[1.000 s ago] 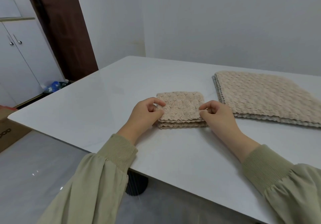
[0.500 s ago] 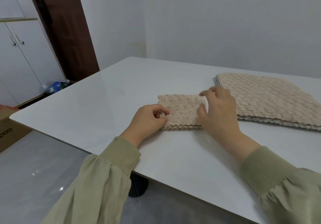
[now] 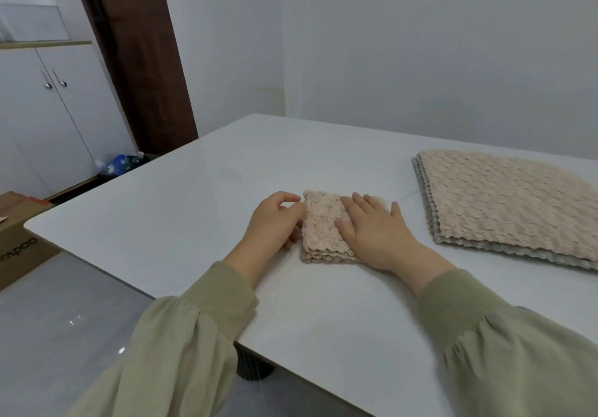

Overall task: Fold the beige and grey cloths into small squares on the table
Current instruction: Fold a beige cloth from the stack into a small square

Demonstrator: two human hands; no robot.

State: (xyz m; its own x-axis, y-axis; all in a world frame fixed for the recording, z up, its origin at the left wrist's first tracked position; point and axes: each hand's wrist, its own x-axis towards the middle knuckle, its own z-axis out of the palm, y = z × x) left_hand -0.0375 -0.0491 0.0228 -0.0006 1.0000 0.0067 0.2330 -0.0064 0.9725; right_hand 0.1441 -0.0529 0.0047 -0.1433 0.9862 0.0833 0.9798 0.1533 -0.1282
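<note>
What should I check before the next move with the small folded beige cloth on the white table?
1. Right hand presses flat on the small folded beige textured cloth: ok.
2. Left hand grips the cloth's left edge: ok.
3. Layers line up along the near edge: ok.
4. Cloth lies apart from the stack of larger beige and grey cloths: ok.
5. Cloth is truly square: cannot tell, the right hand covers its right part.

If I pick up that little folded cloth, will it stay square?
Probably not. The cloth is soft, bumpy fabric in loose layers, and the right hand is pressing it flat. It would likely flop open if you lifted it by one corner. It looks light, so a push might slide it across the shiny table.
</note>
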